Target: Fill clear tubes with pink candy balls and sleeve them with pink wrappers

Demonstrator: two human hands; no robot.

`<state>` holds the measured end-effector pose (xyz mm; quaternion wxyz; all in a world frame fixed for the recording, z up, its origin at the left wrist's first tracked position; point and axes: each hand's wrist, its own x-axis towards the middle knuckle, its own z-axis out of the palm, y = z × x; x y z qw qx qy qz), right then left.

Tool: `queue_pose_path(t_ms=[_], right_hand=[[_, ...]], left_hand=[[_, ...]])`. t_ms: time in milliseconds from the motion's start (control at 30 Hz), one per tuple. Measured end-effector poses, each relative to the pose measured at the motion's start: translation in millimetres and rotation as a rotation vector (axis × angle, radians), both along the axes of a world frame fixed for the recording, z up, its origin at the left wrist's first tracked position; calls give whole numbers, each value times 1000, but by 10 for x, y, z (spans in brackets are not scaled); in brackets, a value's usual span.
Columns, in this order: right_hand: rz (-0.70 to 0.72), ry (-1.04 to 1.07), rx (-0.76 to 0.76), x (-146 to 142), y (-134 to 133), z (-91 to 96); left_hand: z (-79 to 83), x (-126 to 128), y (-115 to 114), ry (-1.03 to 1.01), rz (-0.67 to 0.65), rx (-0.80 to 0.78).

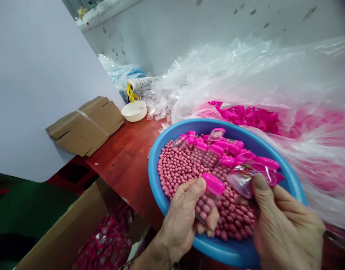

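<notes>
1. Your left grip point(186, 213) was clamped on the bead-filled vial point(209, 195), over the blue basin point(154, 165).
2. Your right grip point(284, 225), beside it, pinched a clear wrapper point(244, 180).
3. A loose pinch could have dropped the vial, scattering pink beads point(176, 168).

No word, number or brand can be read anywhere in this view. The white roll point(143, 83) lying at the back of the worktop carries a line of dark printed characters, but they are too small and blurred to make out. The clear wrapper point(243, 179) pinched in the right hand point(284, 228) shows a red and green printed patch that stays illegible, as does the print on the pink packets point(110, 240) in the cardboard box point(62, 232), and nothing legible shows on the pink-capped vial point(210, 195) in the left hand point(180, 221).
</notes>
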<state>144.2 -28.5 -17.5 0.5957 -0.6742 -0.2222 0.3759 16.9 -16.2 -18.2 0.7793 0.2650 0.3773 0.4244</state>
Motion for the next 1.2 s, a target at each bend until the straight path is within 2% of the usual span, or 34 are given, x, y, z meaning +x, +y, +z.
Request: queue_pose_path(t_ms=[167,233,333,433,533,600,667,900,1200], right_hand=[[186,134,-31,26,-7,-121],[205,269,-34,39,14,-122],[141,451,-3,39,46,-64],[79,521,28,23,66,6],[125,544,33,20,67,16],[171,551,39,25,62,-7],[191,546,54,29,58,-37],[196,542,86,38,40,-108],[221,511,97,44,28,-140]], left_hand=[[55,35,2,50,54,17],[59,24,15,27,55,26],[57,-34,54,53,40,54],[62,-135,106,244,-29,160],[82,-246,173,489,-197,304],[98,-303,232,799,-323,496],[105,-330,298,935,-400,619],[24,-275,409,1003,-513,797],[16,-314,364,1009,-444,895]])
